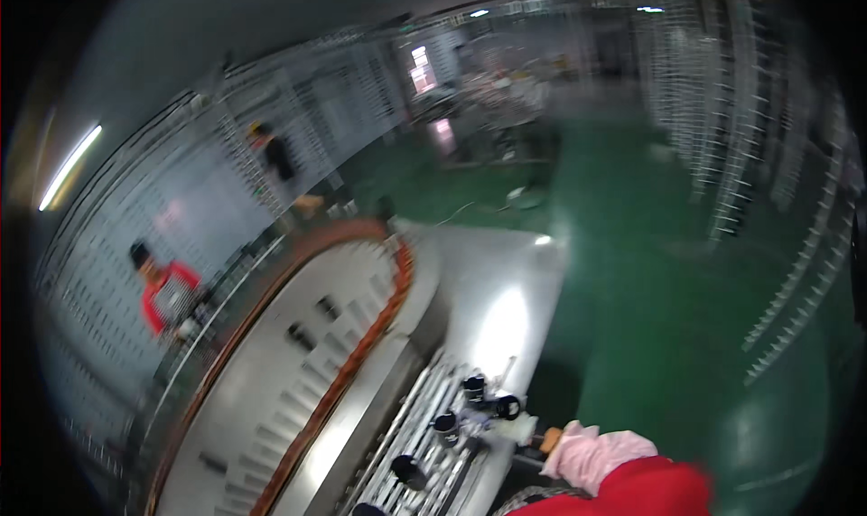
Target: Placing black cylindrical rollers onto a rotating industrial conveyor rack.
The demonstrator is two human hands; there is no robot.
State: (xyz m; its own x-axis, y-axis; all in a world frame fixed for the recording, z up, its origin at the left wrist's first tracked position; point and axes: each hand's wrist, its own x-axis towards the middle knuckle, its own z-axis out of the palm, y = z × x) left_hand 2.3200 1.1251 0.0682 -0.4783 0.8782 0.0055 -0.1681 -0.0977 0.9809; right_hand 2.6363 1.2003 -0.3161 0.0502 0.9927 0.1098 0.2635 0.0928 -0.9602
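My right hand (pixel 536 435) reaches in from the lower right, below a pink cuff (pixel 601 457) and a red sleeve (pixel 650 489). It is small and blurred, with pale and orange patches at the fingers, so whether it grips anything cannot be made out. Just beyond the fingertips lies a black cylindrical part (pixel 508 408) with a ring-like end. Other black cylindrical parts (pixel 445 428) stand or lean on a rack of shiny metal rods (pixel 420 417) beside it. My left hand is out of view.
Left of the rack runs a curved conveyor (pixel 307 353) with a brown-orange edge and slotted top, joined to a shiny metal table (pixel 515 281). A person in red (pixel 172 295) stands beyond it, another in dark clothing (pixel 280 159) farther back. Spiked strands (pixel 722 110) hang at right over green floor.
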